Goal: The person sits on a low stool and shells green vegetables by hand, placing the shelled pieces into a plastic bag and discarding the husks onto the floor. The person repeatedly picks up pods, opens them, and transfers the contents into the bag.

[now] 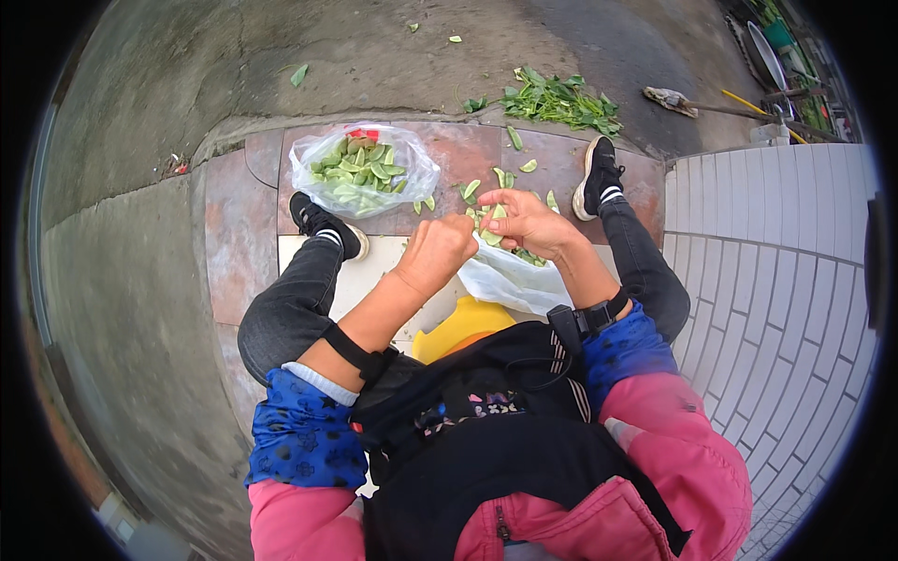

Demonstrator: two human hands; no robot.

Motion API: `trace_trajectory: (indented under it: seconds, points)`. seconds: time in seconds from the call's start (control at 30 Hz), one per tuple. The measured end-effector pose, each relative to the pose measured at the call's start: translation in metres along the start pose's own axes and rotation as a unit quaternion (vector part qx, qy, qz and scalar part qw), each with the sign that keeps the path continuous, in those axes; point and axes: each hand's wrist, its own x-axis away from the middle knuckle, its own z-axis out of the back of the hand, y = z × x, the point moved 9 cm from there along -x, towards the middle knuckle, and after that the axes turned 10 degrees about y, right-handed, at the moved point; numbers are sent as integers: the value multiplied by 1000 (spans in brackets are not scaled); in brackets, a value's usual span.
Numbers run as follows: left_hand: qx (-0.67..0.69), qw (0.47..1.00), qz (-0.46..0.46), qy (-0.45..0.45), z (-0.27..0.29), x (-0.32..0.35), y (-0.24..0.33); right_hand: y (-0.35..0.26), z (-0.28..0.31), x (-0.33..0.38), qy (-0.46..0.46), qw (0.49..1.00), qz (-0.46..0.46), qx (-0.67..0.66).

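Right hand pinching green pod; left hand fisted, contents unclear; plastic bag holds pods.

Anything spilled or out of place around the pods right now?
Yes. Loose green pods lie scattered on the tiled step, outside the clear bag of pods by the left shoe. A heap of leafy stems and stray leaves litter the pavement beyond. Nothing looks damaged.
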Motion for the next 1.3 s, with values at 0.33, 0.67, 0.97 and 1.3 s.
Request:
trace_trajectory:
  seconds: [0.33,0.67,0.97,1.3]
  points:
    - [-26,963,84,-255,-20,37,-42,13,-13,9,-111,989,-95,17]
    - [181,978,52,-95,5,5,-12,23,-21,-5,-63,996,-64,15]
    - [189,980,-40,-35,23,14,4,29,-45,6,-152,986,-46,48]
    - [248,863,410,-162,-19,55,-78,11,-55,-16,-89,872,161,454]
